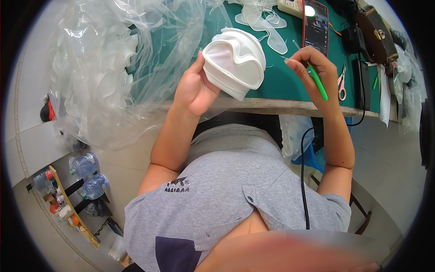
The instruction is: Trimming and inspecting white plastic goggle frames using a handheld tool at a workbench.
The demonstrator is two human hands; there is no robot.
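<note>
Your left hand [195,86] holds a stack of white molded plastic pieces [235,61]. The fingers curl around the left side of the stack and the thumb presses on its near edge. The stack sits up in the air, just over the near edge of the green table [281,81]. It tilts a little, with its open top turned toward you.

Your right hand [315,68] is near the stack but not touching it. It pinches a thin green tool [318,81] between the thumb and the first fingers. The green handle points down and toward you. A thin pale tip pokes out past your fingers toward the stack. The other fingers are curled in.

Behind your right hand lies a phone in a red case [316,22] with its screen lit up. Small scissors with pale pink handles [341,86] lie on the table just to the right of your right hand. More clear flat plastic shapes [265,22] lie at the far side of the table, behind the stack.

To your left is a big pile of clear plastic bags [113,68]. It hangs over the left end of the table. On the floor to your left are some clear water bottles [88,174]. A black cable [302,181] runs down past your right side.

You wear a grey shirt [226,195].
</note>
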